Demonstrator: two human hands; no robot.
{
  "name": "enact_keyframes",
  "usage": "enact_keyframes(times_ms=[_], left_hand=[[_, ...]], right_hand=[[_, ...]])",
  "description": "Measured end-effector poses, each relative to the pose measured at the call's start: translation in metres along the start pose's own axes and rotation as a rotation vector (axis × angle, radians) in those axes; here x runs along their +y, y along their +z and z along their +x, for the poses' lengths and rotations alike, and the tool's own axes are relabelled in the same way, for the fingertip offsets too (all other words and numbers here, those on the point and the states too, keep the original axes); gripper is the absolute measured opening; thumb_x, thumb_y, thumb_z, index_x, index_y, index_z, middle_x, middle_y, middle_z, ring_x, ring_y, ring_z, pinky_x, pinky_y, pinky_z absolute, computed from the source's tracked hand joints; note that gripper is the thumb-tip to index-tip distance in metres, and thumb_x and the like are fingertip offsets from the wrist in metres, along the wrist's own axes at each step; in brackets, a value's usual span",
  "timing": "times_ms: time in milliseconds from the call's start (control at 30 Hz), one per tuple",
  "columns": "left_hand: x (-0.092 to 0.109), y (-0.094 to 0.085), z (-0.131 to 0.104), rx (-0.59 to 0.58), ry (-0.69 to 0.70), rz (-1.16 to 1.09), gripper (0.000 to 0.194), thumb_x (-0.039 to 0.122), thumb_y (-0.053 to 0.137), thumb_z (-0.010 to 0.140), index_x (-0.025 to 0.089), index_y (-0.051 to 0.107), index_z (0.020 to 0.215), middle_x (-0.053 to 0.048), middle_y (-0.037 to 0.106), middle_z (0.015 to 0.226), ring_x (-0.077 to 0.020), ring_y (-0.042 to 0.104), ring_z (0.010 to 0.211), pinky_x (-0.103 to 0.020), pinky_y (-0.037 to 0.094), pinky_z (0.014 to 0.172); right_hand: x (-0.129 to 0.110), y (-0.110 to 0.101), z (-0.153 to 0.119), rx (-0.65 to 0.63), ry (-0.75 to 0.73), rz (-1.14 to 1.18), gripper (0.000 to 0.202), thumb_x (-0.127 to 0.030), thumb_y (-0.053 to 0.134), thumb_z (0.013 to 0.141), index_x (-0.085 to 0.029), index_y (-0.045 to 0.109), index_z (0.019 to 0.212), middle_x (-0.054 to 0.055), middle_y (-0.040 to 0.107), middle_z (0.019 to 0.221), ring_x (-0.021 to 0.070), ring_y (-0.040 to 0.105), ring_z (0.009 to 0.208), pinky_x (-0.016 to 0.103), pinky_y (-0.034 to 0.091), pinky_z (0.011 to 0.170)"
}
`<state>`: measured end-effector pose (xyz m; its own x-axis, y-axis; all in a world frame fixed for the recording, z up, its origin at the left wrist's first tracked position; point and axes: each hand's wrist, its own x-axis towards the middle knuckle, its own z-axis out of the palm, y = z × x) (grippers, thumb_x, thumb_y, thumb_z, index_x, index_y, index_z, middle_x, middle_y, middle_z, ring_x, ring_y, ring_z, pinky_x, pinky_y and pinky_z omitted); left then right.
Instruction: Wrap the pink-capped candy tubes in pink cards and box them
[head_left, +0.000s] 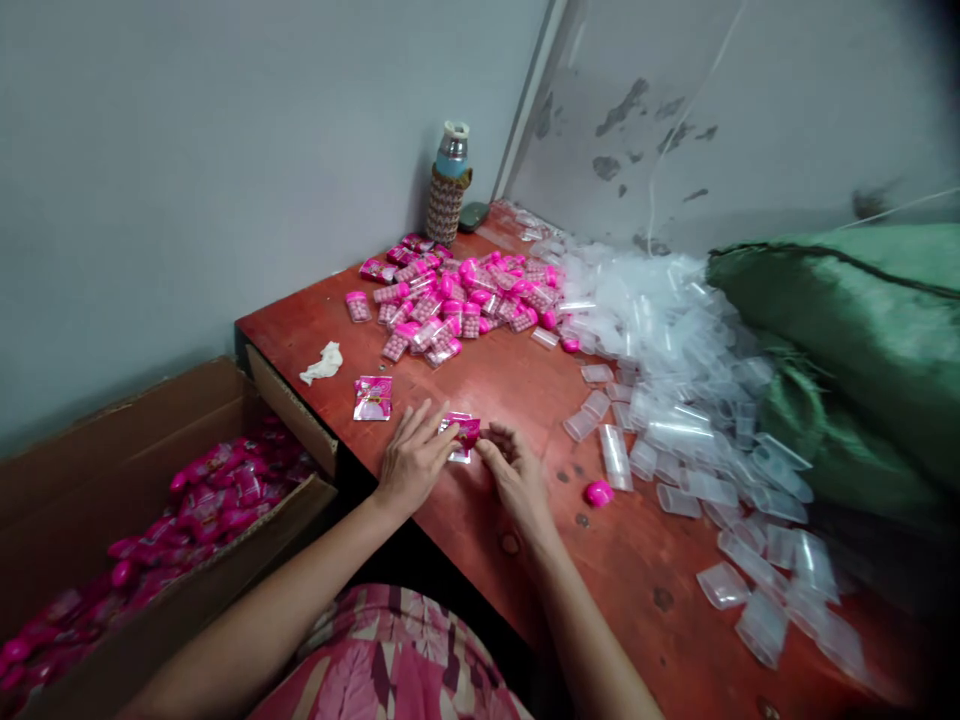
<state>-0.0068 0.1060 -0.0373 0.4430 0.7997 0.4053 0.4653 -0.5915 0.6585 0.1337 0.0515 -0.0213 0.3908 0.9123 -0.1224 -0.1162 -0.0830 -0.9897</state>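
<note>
Near the table's front edge, a pink sachet (pixel 466 432) lies between my hands. My left hand (pixel 415 455) presses its fingertips on the sachet's left side, palm down. The thumb and forefinger of my right hand (pixel 516 472) are at its right edge, pinching it. Another pink sachet (pixel 373 398) rests flat to the left of my left hand. A pink cap (pixel 598 493) sits right of my right hand, beside a clear plastic tube (pixel 616 457).
Candy-filled tubes with pink caps (pixel 450 305) are heaped at the back. Clear tubes (pixel 675 380) cover the right side, against a green sack (pixel 847 350). A wrapped flask (pixel 448 190) stands behind. An open carton (pixel 300 500) of pink items is at lower left.
</note>
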Motion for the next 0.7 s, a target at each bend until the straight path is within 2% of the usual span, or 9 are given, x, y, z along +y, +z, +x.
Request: enact_keyframes(times_ms=[67, 167, 233, 300, 367, 433, 533, 600, 700], left_hand=[[0.009, -0.003, 0.000, 0.024, -0.081, -0.209, 0.030, 0.024, 0.054, 0.078, 0.027, 0.061, 0.107, -0.004, 0.051, 0.126, -0.0244, 0.036, 0.123, -0.044, 0.023, 0.104], [0.017, -0.006, 0.003, 0.076, -0.423, -0.599, 0.050, 0.027, 0.067, 0.067, 0.026, 0.055, 0.115, -0.006, 0.054, 0.123, -0.0249, 0.047, 0.114, -0.038, 0.036, 0.097], [0.019, -0.007, 0.005, -0.019, -0.652, -0.850, 0.049, 0.032, 0.068, 0.065, 0.021, 0.057, 0.112, -0.009, 0.060, 0.113, -0.0254, 0.056, 0.102, -0.036, 0.046, 0.085], [0.017, -0.007, 0.008, -0.172, -0.771, -1.028, 0.038, 0.037, 0.063, 0.069, 0.015, 0.063, 0.101, -0.011, 0.065, 0.100, -0.0242, 0.061, 0.091, -0.034, 0.050, 0.077], [0.014, -0.006, 0.009, -0.242, -0.817, -1.093, 0.031, 0.036, 0.062, 0.071, 0.012, 0.066, 0.089, -0.010, 0.067, 0.089, -0.0214, 0.062, 0.085, -0.032, 0.051, 0.074], [0.010, -0.005, 0.010, -0.204, -0.852, -1.072, 0.024, 0.033, 0.065, 0.068, 0.012, 0.068, 0.079, -0.007, 0.067, 0.080, -0.0174, 0.062, 0.077, -0.028, 0.052, 0.071], [0.004, -0.007, 0.009, -0.143, -0.909, -1.022, 0.020, 0.031, 0.070, 0.063, 0.011, 0.066, 0.063, -0.003, 0.064, 0.065, -0.0125, 0.060, 0.064, -0.023, 0.052, 0.065], [0.003, -0.010, 0.008, -0.108, -0.957, -1.025, 0.021, 0.030, 0.072, 0.060, 0.011, 0.065, 0.058, -0.002, 0.062, 0.062, -0.0116, 0.059, 0.062, -0.022, 0.052, 0.062], [0.004, -0.016, 0.007, -0.052, -1.032, -1.075, 0.022, 0.030, 0.074, 0.056, 0.011, 0.064, 0.058, -0.002, 0.062, 0.062, -0.0120, 0.059, 0.062, -0.021, 0.052, 0.059]], right_hand=[[-0.001, 0.004, 0.009, -0.037, 0.011, 0.102, 0.031, -0.028, 0.065, 0.068, -0.020, 0.051, 0.095, -0.001, 0.061, 0.076, 0.0132, 0.058, 0.068, 0.026, 0.045, 0.065], [-0.005, 0.006, 0.019, -0.021, 0.031, 0.184, 0.030, -0.025, 0.064, 0.068, -0.020, 0.050, 0.094, -0.006, 0.056, 0.061, 0.0101, 0.054, 0.054, 0.023, 0.043, 0.056], [-0.006, 0.006, 0.021, -0.019, 0.035, 0.180, 0.032, -0.024, 0.066, 0.066, -0.020, 0.050, 0.093, -0.007, 0.054, 0.058, 0.0092, 0.051, 0.050, 0.021, 0.041, 0.053], [-0.007, 0.005, 0.023, -0.078, 0.036, 0.123, 0.032, -0.024, 0.066, 0.065, -0.020, 0.050, 0.092, -0.008, 0.053, 0.056, 0.0090, 0.050, 0.048, 0.020, 0.039, 0.050], [-0.009, 0.003, 0.028, -0.167, 0.022, -0.038, 0.027, -0.026, 0.064, 0.067, -0.019, 0.053, 0.090, -0.006, 0.054, 0.057, 0.0097, 0.051, 0.048, 0.021, 0.040, 0.049], [-0.015, -0.005, 0.041, -0.194, -0.051, -0.394, 0.018, -0.030, 0.059, 0.073, -0.018, 0.056, 0.087, -0.003, 0.060, 0.062, 0.0111, 0.055, 0.053, 0.021, 0.042, 0.051], [-0.031, -0.028, 0.084, -0.031, -0.186, -0.963, 0.018, -0.031, 0.047, 0.082, -0.019, 0.060, 0.086, 0.001, 0.066, 0.080, 0.0137, 0.061, 0.072, 0.022, 0.044, 0.064], [-0.043, -0.050, 0.122, 0.090, -0.188, -1.087, 0.025, -0.026, 0.038, 0.086, -0.017, 0.059, 0.095, 0.007, 0.065, 0.096, 0.0170, 0.059, 0.087, 0.026, 0.042, 0.075], [-0.057, -0.079, 0.175, 0.239, -0.135, -1.286, 0.028, -0.019, 0.035, 0.086, -0.011, 0.057, 0.101, 0.018, 0.060, 0.104, 0.0247, 0.053, 0.100, 0.034, 0.038, 0.082]])
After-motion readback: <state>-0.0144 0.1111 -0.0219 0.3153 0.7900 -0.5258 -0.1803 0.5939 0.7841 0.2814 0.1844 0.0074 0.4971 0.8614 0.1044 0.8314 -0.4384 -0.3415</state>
